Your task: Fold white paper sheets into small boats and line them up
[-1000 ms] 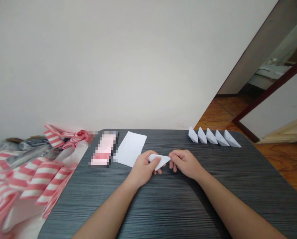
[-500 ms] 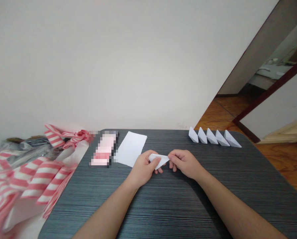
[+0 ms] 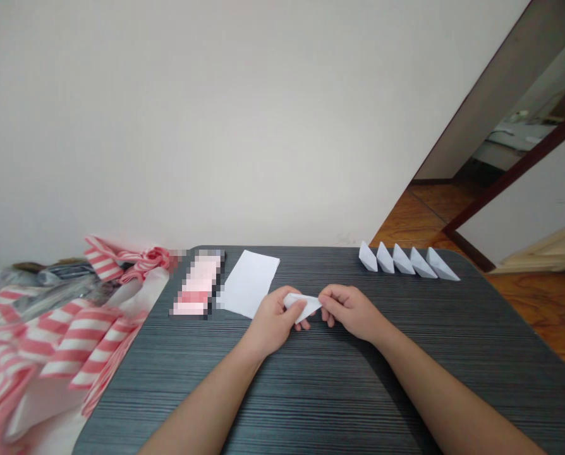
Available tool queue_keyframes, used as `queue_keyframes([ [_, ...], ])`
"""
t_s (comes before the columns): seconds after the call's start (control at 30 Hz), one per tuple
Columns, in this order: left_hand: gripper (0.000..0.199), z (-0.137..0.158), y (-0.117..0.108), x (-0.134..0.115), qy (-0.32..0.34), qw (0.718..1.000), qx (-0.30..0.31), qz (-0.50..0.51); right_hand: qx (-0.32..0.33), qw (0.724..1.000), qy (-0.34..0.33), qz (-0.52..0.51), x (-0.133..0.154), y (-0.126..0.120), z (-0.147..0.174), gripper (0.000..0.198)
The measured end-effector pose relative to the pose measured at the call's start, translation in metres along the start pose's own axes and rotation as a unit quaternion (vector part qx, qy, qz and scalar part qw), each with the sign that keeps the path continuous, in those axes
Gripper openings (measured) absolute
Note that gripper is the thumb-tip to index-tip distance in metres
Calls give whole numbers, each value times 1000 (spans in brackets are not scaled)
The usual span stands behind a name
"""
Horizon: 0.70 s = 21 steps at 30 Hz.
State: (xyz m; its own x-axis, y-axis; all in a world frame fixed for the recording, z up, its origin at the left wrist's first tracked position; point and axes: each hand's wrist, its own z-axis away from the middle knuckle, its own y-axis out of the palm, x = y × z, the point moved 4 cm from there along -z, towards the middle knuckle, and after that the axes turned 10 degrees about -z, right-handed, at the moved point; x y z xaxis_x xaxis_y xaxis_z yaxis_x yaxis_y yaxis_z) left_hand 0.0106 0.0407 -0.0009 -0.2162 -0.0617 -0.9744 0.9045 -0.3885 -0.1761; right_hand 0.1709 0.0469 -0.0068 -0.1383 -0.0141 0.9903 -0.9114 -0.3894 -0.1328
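A small folded white paper [image 3: 306,303], pointed toward the right, is held just above the table between both hands. My left hand [image 3: 273,321] grips its left part, thumb on top and fingers beneath. With thumb and forefinger, my right hand [image 3: 351,311] pinches the paper's right tip. Behind my left hand lie flat white sheets [image 3: 250,281], partly covered by that hand. Toward the back right of the table, several folded paper boats [image 3: 400,260] stand in a row.
The dark wood-grain table [image 3: 282,392] meets a pale wall [image 3: 263,126]. A pixelated flat object [image 3: 198,282] lies at its back left. Red-and-white striped cloth [image 3: 78,335] is heaped left of the table. On the right are a wooden floor [image 3: 406,215] and a doorway.
The right hand's fingertips have shifted very slightly left along the paper's tip. Otherwise, hands and objects keep their places.
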Motion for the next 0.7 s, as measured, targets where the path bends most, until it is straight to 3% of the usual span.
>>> queue_keyframes([
  [0.7,23,4,1,-1,12,1000,14,-20,9,1000,-11,11,10,7,2,19],
])
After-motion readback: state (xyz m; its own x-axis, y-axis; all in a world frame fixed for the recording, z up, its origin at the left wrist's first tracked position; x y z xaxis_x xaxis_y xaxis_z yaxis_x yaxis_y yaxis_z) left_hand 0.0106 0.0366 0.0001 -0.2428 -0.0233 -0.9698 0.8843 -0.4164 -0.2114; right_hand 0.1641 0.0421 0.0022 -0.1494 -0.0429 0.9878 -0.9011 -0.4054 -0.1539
